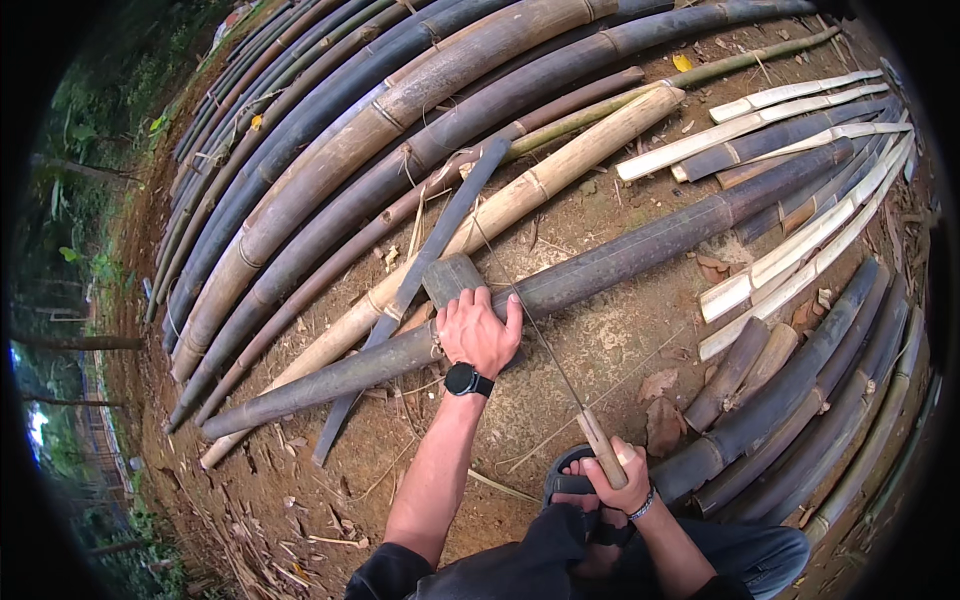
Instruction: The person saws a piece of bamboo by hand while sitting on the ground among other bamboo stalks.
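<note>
Dark bamboo pole (630,245): apparently being sawn; next stroke calls for steadiness
Left hand (477,332): laid over pole, fingers unclenched
Saw (600,447): crosses pole
Right hand (622,480): fingers clenched round saw

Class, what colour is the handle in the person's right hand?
The handle is light brown, showing best in the head view.

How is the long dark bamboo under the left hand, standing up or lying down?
Lying down: the dark bamboo stretches lengthwise over the ground, crossing a pale pole, with the left hand on it.
</note>
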`<state>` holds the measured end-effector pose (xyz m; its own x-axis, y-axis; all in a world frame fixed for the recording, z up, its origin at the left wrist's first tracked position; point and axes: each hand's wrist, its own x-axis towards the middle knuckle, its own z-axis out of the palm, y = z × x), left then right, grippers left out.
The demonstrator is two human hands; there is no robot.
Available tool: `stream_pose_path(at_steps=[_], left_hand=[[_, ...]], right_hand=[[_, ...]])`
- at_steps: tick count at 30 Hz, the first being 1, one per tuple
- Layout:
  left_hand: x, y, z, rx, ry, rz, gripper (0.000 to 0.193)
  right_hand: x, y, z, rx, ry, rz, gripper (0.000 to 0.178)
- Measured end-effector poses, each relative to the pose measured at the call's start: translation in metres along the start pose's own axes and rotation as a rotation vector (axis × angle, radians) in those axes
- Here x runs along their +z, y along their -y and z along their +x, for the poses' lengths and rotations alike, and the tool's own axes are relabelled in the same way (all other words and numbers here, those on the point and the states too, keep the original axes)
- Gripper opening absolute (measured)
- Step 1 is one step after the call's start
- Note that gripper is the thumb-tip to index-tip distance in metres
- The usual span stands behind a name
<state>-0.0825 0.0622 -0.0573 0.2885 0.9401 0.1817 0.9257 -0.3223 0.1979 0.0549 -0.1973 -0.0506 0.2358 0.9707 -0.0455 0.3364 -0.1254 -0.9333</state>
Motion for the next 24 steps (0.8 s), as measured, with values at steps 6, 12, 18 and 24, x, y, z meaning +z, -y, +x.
stream_pose_path(at_steps=[6, 12, 18, 24], left_hand=[[0.002, 0.001, -0.001, 0.005, -0.013, -0.016, 0.036], [0.002, 0.003, 0.001, -0.011, 0.011, -0.036, 0.035], [0.003, -0.002, -0.002, 0.005, -0.014, 0.002, 0.035], [0.0, 0.0, -0.001, 0.004, 0.004, 0.005, 0.035]], right_hand=[[0.007, -0.008, 0.0, 0.025, 0.0, -0.02, 0.03], [0.014, -0.005, 0.013, 0.033, -0.016, -0.014, 0.03], [0.007, -0.005, -0.008, 0.041, -0.013, -0.002, 0.032], [0.01, -0.001, -0.001, 0.022, 0.001, -0.053, 0.034]])
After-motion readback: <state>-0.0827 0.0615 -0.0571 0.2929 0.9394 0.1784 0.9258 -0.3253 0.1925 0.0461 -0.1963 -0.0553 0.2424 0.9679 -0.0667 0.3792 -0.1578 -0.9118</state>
